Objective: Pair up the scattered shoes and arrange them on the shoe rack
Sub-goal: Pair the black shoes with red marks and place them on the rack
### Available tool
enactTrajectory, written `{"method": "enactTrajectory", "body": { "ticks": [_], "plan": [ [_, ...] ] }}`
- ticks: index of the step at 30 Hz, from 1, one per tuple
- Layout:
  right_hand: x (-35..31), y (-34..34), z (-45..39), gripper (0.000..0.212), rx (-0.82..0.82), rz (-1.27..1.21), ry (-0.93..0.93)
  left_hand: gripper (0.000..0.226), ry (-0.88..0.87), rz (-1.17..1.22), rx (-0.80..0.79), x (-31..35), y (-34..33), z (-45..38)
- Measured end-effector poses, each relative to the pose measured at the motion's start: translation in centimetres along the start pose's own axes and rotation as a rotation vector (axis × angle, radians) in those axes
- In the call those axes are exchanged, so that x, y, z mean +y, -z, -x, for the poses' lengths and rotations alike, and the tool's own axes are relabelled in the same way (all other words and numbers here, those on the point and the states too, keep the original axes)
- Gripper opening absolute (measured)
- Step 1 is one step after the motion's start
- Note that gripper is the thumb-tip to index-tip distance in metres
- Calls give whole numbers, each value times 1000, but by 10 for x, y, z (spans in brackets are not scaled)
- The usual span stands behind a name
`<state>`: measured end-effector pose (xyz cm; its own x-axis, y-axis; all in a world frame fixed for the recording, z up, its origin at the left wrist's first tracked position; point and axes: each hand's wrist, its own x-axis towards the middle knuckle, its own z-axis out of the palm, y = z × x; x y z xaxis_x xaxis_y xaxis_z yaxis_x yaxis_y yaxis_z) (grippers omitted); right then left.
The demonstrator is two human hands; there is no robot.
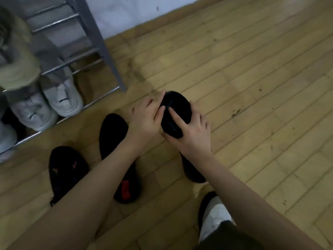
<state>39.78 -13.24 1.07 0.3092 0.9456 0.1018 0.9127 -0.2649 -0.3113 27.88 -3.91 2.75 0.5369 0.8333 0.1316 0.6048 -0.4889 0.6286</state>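
Observation:
A black shoe lies on the wooden floor at the middle, toe pointing away. My left hand holds its left side, fingers on the upper. My right hand grips its right side, thumb underneath and index finger stretched along the top. Left of it lies a second black shoe with a red tab, partly under my left forearm. A third black shoe with red marks lies further left. The metal shoe rack stands at the upper left, a pair of white sneakers on its lowest rail.
A pale green boot sits on a higher rack rail. Another pale shoe shows at the left edge. My foot in a white sock and black slipper is at the bottom. A white wall runs behind the rack. Open floor lies to the right.

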Motion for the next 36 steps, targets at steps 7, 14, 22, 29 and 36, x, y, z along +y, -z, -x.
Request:
{"method": "enactTrajectory", "body": {
  "ticks": [7, 14, 22, 29, 36],
  "plan": [
    [-61, -39, -20, 68, -56, -56, 76, 51, 190, -204, -214, -62, 45, 10],
    [-57, -71, -23, 50, -281, 77, 167, 51, 334, -221, -440, -104, 24, 12],
    [-40, -55, 35, 50, -344, 3, 228, 51, 466, -89, -136, -78, 22, 75],
    [-30, -63, 80, 57, -412, 169, 262, 60, 498, -318, -214, -51, 8, 145],
    [-23, -60, 83, 67, -457, 188, 228, 79, 592, -331, -343, -51, -11, 172]
  ]
}}
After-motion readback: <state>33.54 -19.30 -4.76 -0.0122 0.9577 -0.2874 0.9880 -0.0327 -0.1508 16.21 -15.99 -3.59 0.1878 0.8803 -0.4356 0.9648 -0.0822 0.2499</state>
